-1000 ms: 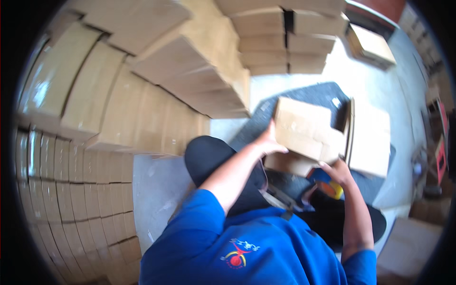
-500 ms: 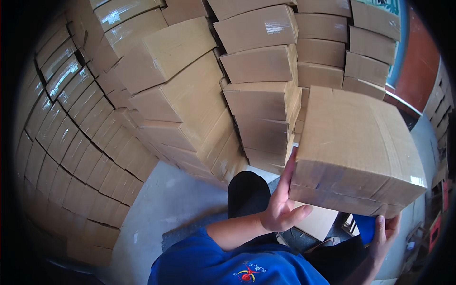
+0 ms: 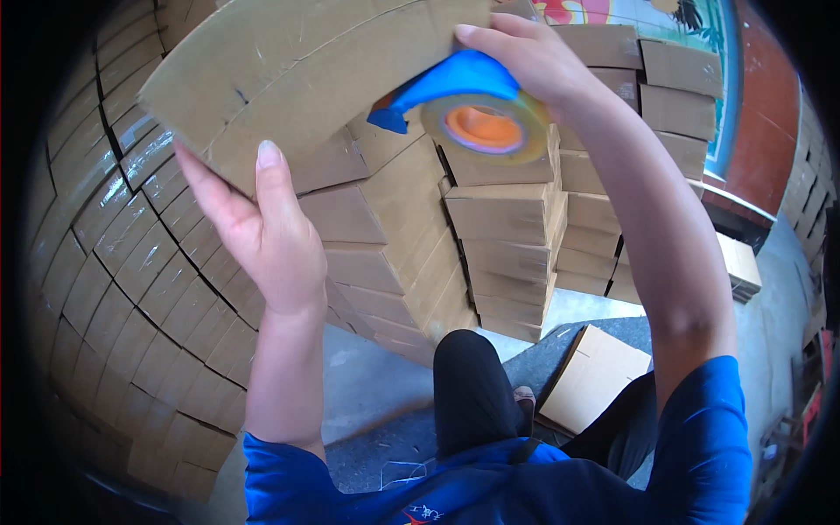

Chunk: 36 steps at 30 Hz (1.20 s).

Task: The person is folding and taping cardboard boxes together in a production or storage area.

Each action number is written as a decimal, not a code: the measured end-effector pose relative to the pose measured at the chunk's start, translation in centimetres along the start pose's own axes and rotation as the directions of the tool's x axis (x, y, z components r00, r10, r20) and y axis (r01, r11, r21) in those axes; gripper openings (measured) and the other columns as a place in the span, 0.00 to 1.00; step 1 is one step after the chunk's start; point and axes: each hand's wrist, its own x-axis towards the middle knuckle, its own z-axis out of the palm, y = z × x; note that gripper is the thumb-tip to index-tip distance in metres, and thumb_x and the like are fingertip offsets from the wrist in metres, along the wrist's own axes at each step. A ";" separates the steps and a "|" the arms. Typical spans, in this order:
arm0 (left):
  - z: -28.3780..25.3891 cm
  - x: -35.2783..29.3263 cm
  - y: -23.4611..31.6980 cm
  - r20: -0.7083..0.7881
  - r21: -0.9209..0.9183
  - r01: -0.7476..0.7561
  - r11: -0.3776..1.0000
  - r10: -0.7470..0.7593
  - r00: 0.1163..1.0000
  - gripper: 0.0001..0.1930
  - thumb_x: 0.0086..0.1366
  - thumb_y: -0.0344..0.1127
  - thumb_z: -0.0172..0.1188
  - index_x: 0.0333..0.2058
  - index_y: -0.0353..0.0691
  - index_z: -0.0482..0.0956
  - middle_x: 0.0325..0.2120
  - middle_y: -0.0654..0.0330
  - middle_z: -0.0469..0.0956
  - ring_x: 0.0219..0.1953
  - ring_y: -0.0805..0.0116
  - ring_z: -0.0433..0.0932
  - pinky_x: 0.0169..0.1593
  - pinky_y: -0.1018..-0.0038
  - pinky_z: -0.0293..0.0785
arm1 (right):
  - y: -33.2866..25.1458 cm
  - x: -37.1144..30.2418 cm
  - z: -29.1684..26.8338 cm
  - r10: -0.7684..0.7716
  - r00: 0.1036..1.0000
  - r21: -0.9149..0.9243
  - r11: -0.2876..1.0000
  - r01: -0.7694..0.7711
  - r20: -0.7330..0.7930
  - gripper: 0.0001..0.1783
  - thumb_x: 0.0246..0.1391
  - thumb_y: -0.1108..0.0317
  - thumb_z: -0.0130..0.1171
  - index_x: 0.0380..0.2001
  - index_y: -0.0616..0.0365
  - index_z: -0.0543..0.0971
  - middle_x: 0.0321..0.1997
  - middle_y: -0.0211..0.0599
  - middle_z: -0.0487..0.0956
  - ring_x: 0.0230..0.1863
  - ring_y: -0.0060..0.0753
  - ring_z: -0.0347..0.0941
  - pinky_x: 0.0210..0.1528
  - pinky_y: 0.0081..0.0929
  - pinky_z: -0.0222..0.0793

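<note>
A closed cardboard box is held up high in front of me, tilted, at the upper left. My left hand grips its lower left corner, thumb on the near face and fingers underneath. My right hand is at the box's right end, fingers bent over its edge. Under that same hand hangs a blue tape dispenser with a wide roll of clear tape on an orange hub. The palm hides the dispenser's handle.
Cartons are stacked high along the left and ahead of me. Flat pale cardboard lies on a dark mat by my foot. A small light stack stands at the right, near a reddish-brown panel.
The box has moved from the right up to the upper left and turned. Both hands have risen with it. The tape dispenser now shows plainly at my right hand.
</note>
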 end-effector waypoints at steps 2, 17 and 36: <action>-0.9 1.4 -2.5 -0.020 0.113 0.081 0.990 -0.079 0.997 0.36 0.71 0.31 0.52 0.70 0.34 0.42 0.67 0.48 0.54 0.68 0.61 0.57 0.69 0.67 0.53 | 1.1 4.7 1.7 0.075 0.997 -0.198 0.978 -0.070 0.016 0.30 0.59 0.51 0.60 0.54 0.66 0.72 0.46 0.44 0.79 0.48 0.33 0.77 0.53 0.30 0.73; -0.8 4.3 -17.2 -0.113 0.871 0.317 0.377 -0.473 0.874 0.41 0.68 0.63 0.46 0.70 0.41 0.51 0.71 0.44 0.47 0.74 0.45 0.40 0.72 0.50 0.39 | 9.2 -11.1 -1.1 0.225 0.973 -0.170 0.958 -0.232 -0.059 0.37 0.61 0.58 0.59 0.67 0.66 0.60 0.40 0.53 0.81 0.41 0.31 0.79 0.45 0.28 0.75; 16.0 -35.1 -13.5 0.769 0.349 0.423 0.836 -0.513 0.380 0.19 0.63 0.34 0.62 0.52 0.36 0.76 0.58 0.47 0.72 0.63 0.57 0.68 0.65 0.67 0.63 | 19.3 -35.9 -23.0 0.641 0.409 0.465 0.760 -0.454 -0.649 0.29 0.55 0.50 0.66 0.50 0.63 0.75 0.43 0.40 0.80 0.42 0.29 0.77 0.47 0.28 0.75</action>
